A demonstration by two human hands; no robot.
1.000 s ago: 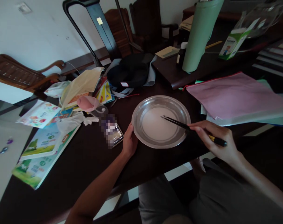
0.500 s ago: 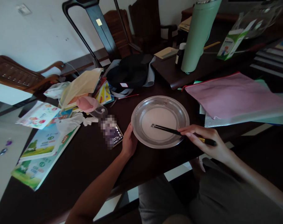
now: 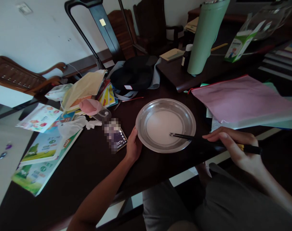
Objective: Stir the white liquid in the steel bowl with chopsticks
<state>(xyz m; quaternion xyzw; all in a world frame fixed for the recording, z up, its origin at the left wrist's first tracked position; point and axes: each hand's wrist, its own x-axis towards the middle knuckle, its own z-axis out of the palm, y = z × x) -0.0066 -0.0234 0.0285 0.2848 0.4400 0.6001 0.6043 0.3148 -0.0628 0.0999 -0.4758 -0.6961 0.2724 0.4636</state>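
Chopsticks (image 3: 184,136) point left over metal bowl (image 3: 141,126), long axis nearly crosswise.

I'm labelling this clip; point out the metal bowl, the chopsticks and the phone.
Metal bowl (image 3: 140,124), head view: inner left wall.
Chopsticks (image 3: 185,137), head view: shafts near the tips.
Phone (image 3: 119,140), head view: its screen.

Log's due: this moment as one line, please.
left hand: touching metal basin at rim | right hand: holding black chopsticks | tips: over basin, contact unclear | phone: left of basin
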